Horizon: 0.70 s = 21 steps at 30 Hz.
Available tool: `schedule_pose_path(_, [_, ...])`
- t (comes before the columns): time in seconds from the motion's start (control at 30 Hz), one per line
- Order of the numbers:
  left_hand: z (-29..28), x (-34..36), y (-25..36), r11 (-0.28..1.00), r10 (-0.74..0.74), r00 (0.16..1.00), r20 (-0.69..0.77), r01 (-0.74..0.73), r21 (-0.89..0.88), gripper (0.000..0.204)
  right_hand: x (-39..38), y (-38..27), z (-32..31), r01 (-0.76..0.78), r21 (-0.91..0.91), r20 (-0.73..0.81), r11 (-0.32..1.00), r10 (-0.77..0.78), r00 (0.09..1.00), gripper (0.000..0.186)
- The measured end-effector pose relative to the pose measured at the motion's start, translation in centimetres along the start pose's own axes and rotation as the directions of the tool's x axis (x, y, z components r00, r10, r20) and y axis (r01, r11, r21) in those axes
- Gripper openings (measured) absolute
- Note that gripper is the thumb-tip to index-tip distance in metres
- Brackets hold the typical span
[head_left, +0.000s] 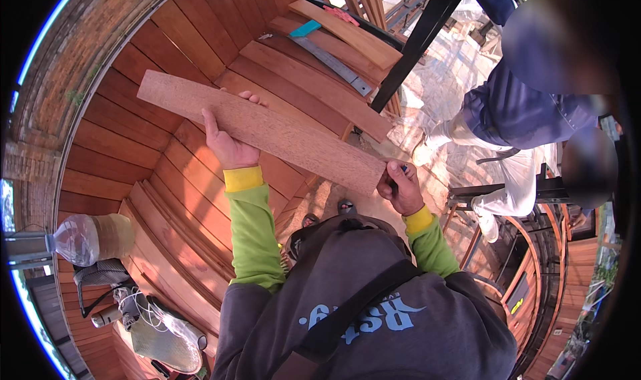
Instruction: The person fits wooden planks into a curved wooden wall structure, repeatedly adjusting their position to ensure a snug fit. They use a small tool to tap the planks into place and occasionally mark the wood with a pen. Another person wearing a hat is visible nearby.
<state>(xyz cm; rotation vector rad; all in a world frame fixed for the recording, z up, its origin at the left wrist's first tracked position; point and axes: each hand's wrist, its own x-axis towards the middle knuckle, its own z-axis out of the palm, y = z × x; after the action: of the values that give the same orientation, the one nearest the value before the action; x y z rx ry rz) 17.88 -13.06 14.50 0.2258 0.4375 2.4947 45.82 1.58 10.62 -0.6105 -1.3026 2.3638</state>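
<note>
A long, slightly tapered wooden board (287, 136) slants across the middle of the view, from upper left down to the right. My left hand (230, 139) grips it toward its far left part, thumb on the top face and fingertips over the far edge. My right hand (400, 190) is closed at the board's right end, with a small dark blue item, too small to name, among the fingers. Beyond the board, loose planks (300, 83) lie on the curved wooden bench (187, 166), with a metal square (334, 66) with a teal handle and a red item (342, 16) on them.
A co-worker (514, 119) in dark blue top and white trousers stands at right beside a black steel post (427, 33) and curved frames. At left are a water jug (97, 236), bags, cables and a bottle (105, 317). Stacked strips (173, 226) lie on the bench.
</note>
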Motion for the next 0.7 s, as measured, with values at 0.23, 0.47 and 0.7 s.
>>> schedule_pose_path(0.23, [-3.2,-0.4,0.3,0.988,0.134,0.988,-0.071,-0.139,-0.071,0.042,1.3,-3.1,2.0,0.125,0.013,0.047,0.992,-0.126,0.991,0.029])
schedule_pose_path(0.47, [-4.5,-1.7,1.1,0.972,0.153,0.985,-0.074,-0.164,-0.166,0.042,1.8,-3.1,2.7,0.15,-0.084,0.102,0.985,-0.142,0.985,0.032])
schedule_pose_path(0.7, [-5.0,-1.6,1.1,0.962,0.185,0.971,-0.15,-0.21,-0.175,0.044,2.8,-3.3,3.2,0.158,-0.09,0.075,0.983,-0.151,0.986,0.033])
